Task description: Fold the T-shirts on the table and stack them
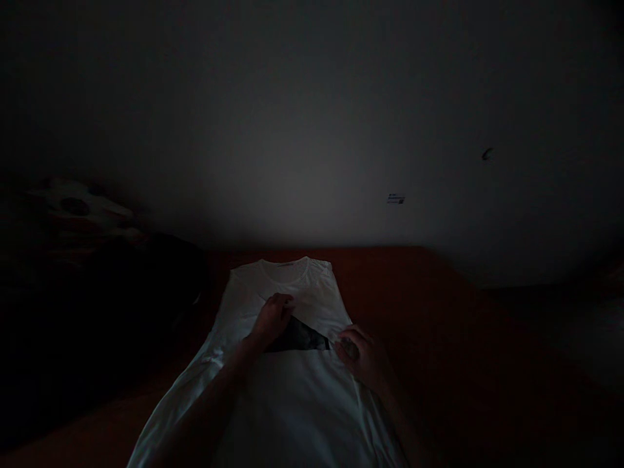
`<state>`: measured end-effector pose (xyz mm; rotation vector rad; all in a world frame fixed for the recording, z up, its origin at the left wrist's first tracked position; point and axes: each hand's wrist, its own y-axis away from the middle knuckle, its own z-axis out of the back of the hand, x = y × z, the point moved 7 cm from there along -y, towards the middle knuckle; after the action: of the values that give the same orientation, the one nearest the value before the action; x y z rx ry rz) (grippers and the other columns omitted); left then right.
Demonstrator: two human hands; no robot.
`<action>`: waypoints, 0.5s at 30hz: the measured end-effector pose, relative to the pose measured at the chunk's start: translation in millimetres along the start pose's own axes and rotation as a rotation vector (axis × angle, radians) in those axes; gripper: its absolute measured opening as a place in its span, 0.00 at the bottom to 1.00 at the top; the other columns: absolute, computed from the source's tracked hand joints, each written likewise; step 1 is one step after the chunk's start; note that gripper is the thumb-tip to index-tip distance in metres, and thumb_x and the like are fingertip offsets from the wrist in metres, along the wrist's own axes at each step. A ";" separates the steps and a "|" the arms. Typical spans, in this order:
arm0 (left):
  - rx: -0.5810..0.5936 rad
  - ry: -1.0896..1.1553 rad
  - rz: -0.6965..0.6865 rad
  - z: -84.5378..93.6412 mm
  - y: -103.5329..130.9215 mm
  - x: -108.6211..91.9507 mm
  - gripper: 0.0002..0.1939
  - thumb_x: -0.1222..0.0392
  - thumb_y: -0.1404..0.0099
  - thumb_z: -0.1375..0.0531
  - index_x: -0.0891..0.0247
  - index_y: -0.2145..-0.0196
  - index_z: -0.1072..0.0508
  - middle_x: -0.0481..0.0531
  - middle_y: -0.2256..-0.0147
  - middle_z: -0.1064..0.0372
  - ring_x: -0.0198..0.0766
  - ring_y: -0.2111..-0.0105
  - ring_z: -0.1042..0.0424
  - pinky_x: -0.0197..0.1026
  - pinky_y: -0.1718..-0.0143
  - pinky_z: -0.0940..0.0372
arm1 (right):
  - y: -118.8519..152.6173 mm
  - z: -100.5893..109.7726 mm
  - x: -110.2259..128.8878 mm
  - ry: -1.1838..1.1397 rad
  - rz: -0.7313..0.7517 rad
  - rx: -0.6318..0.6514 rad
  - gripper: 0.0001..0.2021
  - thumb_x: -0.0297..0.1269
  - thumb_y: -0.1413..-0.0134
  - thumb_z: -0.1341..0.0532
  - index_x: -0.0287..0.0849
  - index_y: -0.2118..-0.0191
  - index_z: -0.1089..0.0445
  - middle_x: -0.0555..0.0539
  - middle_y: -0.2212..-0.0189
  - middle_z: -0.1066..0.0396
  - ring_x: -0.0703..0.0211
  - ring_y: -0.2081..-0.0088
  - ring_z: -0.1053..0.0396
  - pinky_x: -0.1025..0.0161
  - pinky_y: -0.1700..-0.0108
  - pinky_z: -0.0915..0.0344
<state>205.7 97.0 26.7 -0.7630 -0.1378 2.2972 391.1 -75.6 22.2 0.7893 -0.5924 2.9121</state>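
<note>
A white shirt point(307, 403) lies spread out, its round neckline at the far end. A dark printed patch point(302, 337) shows across its chest, cut off along a slanting line of white cloth. My left hand point(273, 317) is on the chest just above the patch, its fingers closed on the fabric. To the right, my right hand point(363, 354) has thumb and fingers curled together at the shirt's side edge, level with the patch. Dim light hides the exact grip of the fingertips.
The shirt rests on a reddish-brown surface point(404, 292) against a grey wall point(292, 130). Dark cloth or bags point(146, 292) are heaped at the left, with a black-and-white item point(78, 205) behind them. A small label point(396, 199) is on the wall.
</note>
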 end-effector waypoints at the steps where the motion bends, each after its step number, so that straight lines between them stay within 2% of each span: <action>1: -0.002 0.001 -0.036 8.1 11.2 -0.5 0.11 0.63 0.31 0.44 0.60 0.53 0.25 0.57 0.54 0.25 0.44 0.52 0.26 0.48 0.46 0.32 | 1.0 0.7 0.5 -0.003 0.003 0.003 0.09 0.44 0.38 0.42 0.49 0.61 0.25 0.46 0.60 0.23 0.53 0.57 0.27 0.57 0.50 0.33; 5: 0.069 -0.041 -0.147 51.2 78.2 1.9 0.10 0.57 0.29 0.44 0.58 0.54 0.24 0.56 0.54 0.25 0.44 0.52 0.26 0.48 0.47 0.32 | 15.1 11.6 -1.3 0.025 0.024 -0.018 0.10 0.44 0.41 0.38 0.50 0.57 0.25 0.45 0.57 0.24 0.51 0.55 0.26 0.56 0.50 0.33; 7: 0.142 -0.080 -0.110 74.4 115.6 14.4 0.11 0.53 0.28 0.44 0.56 0.55 0.24 0.54 0.55 0.25 0.43 0.54 0.25 0.45 0.50 0.30 | 25.3 18.7 -9.0 0.060 -0.011 -0.019 0.14 0.49 0.45 0.35 0.50 0.56 0.25 0.45 0.58 0.24 0.48 0.56 0.26 0.53 0.51 0.32; 9: 0.155 -0.141 -0.040 97.5 147.2 33.4 0.14 0.46 0.31 0.41 0.54 0.54 0.23 0.53 0.54 0.24 0.44 0.54 0.24 0.46 0.50 0.29 | 33.4 22.1 -18.8 0.054 -0.063 0.023 0.17 0.53 0.50 0.32 0.51 0.56 0.25 0.45 0.59 0.25 0.47 0.57 0.26 0.53 0.54 0.31; 12: 0.109 -0.241 0.039 120.8 176.8 63.5 0.20 0.42 0.35 0.37 0.52 0.51 0.24 0.53 0.51 0.23 0.48 0.52 0.24 0.48 0.49 0.28 | 38.8 21.7 -27.2 -0.037 -0.103 0.114 0.11 0.50 0.49 0.33 0.50 0.63 0.25 0.45 0.62 0.25 0.49 0.60 0.25 0.55 0.57 0.29; 15: 0.064 -0.271 0.070 127.1 188.1 83.2 0.19 0.43 0.34 0.39 0.53 0.50 0.24 0.53 0.52 0.23 0.47 0.53 0.23 0.47 0.51 0.28 | 42.5 22.9 -27.0 -0.163 -0.099 0.167 0.06 0.45 0.46 0.37 0.51 0.67 0.26 0.44 0.61 0.24 0.50 0.59 0.24 0.57 0.55 0.29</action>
<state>-25.0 25.0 33.9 -0.4278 -0.1618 2.4513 418.5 -122.7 12.2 1.0519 -0.3122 2.8525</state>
